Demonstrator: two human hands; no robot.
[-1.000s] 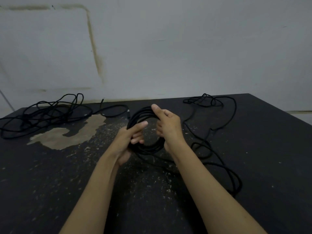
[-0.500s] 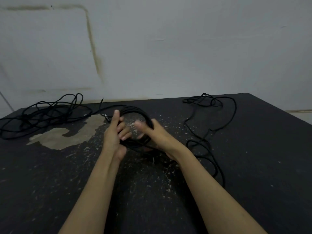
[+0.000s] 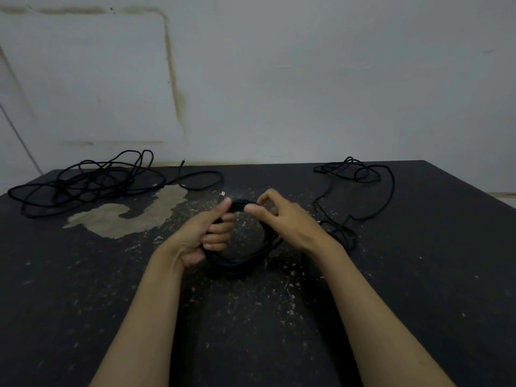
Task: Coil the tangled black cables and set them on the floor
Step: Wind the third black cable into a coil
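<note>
Black coil held in both hands above a dark, paint-flecked surface.
Left hand wrapped around the coil's left side, fingers curled through the loop, thumb up along the top; right hand pinching the top strands between thumb and forefinger, other fingers loosely bent. Loose cable trailing right toward the far edge; tangled cable heaped far left, beside a worn pale patch.
</note>
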